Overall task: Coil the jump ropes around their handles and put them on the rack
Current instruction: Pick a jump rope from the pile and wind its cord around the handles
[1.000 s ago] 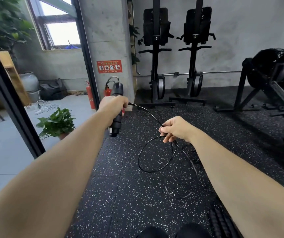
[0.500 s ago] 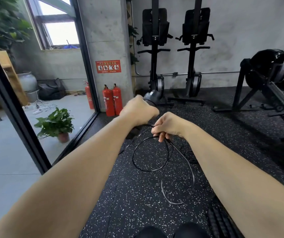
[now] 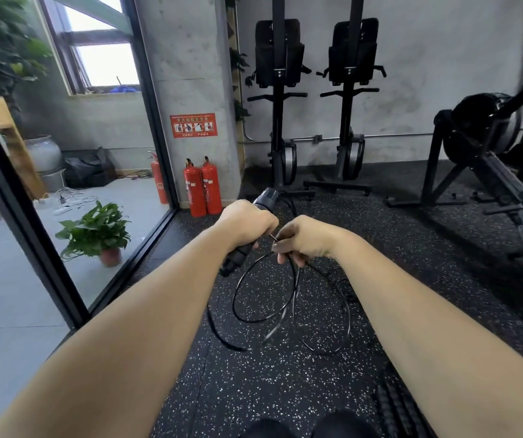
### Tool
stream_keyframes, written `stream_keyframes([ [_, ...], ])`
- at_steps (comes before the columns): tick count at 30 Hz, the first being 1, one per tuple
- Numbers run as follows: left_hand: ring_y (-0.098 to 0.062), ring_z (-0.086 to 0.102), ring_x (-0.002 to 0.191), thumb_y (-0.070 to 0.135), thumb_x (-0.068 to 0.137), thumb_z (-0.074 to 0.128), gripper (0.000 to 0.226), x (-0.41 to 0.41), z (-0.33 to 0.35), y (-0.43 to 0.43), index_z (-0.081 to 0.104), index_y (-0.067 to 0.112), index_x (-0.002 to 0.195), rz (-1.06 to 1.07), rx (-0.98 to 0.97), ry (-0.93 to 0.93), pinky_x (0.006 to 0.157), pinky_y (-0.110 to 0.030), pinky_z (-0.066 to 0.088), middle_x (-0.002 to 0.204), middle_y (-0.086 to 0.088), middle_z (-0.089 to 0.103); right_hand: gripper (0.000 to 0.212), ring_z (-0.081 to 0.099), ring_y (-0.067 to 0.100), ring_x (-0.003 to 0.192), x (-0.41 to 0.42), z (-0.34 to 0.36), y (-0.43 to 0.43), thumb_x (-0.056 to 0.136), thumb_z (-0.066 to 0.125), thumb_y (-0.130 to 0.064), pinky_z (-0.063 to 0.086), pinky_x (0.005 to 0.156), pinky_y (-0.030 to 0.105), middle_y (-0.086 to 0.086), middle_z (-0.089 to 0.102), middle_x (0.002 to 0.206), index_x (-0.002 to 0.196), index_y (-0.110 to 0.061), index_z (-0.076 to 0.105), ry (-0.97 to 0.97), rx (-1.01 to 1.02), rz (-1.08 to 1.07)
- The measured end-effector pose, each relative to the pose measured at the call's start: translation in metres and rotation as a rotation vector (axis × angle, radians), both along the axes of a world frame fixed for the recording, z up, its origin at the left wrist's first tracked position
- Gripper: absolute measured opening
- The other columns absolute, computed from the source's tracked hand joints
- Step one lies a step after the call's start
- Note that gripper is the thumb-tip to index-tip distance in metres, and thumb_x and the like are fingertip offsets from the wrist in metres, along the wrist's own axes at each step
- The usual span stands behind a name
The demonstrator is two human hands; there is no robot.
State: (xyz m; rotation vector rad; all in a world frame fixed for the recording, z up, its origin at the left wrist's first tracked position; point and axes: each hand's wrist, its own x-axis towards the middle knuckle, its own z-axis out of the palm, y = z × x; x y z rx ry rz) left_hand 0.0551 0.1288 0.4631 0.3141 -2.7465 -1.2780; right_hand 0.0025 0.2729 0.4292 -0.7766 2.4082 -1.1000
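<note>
My left hand (image 3: 247,224) grips the black jump rope handle (image 3: 236,259), which tilts with its top end (image 3: 266,197) pointing away from me. Just to its right, my right hand (image 3: 304,240) pinches the thin black rope (image 3: 261,319). Below my hands the rope hangs in several loose loops over the speckled floor, one stretch blurred. I see no second handle and no rack for the ropes.
Two red fire extinguishers (image 3: 203,188) stand by the concrete pillar ahead. Upright rowing machines (image 3: 280,99) line the back wall, and a black exercise machine (image 3: 487,159) fills the right. A glass partition (image 3: 61,279) and a potted plant (image 3: 95,230) are to the left.
My left hand swung the handle from upright at the left down and right, close to my right hand. The hanging loops have grown in number and shifted.
</note>
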Motion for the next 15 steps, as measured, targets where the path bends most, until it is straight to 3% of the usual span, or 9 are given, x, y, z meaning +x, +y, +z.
stream_keyframes([
  [4,-0.024,0.051,0.050,0.009,0.066,0.058,0.009,-0.002,-0.006,-0.001,0.052,0.010,0.060,0.011,0.000,-0.011,0.061,-0.032,0.044,0.052,-0.005,0.055,0.014,0.046,0.011,0.041,-0.001,-0.002,0.003,0.092,0.063,-0.016,0.028,0.044,0.024,0.006,0.072,0.078,0.079,-0.010,0.065,-0.003,0.033,-0.013],
  [8,-0.025,0.054,0.058,0.014,0.065,0.059,0.008,-0.006,-0.011,0.002,0.053,0.009,0.066,0.035,-0.013,0.002,0.062,-0.032,0.045,0.058,-0.004,0.055,0.010,0.043,0.012,0.041,0.000,0.002,0.002,0.088,0.066,-0.018,0.028,0.046,0.026,0.009,0.075,0.082,0.084,-0.008,0.068,-0.024,0.106,-0.038],
  [12,-0.027,0.057,0.067,0.023,0.058,0.057,0.020,-0.008,-0.016,0.003,0.055,0.010,0.073,0.052,-0.060,-0.005,0.061,-0.029,0.046,0.072,-0.006,0.059,0.020,0.040,0.014,0.040,0.001,0.005,0.000,0.088,0.066,-0.017,0.029,0.045,0.023,0.013,0.073,0.080,0.095,0.002,0.070,-0.054,0.180,-0.061],
  [15,-0.022,0.052,0.065,0.021,0.070,0.061,0.014,-0.009,-0.018,-0.003,0.056,0.010,0.077,0.072,-0.124,-0.020,0.054,-0.025,0.039,0.074,-0.004,0.058,0.017,0.043,0.013,0.041,0.003,0.005,0.000,0.090,0.066,-0.018,0.029,0.041,0.021,0.009,0.072,0.077,0.093,-0.002,0.070,-0.041,0.190,-0.044],
])
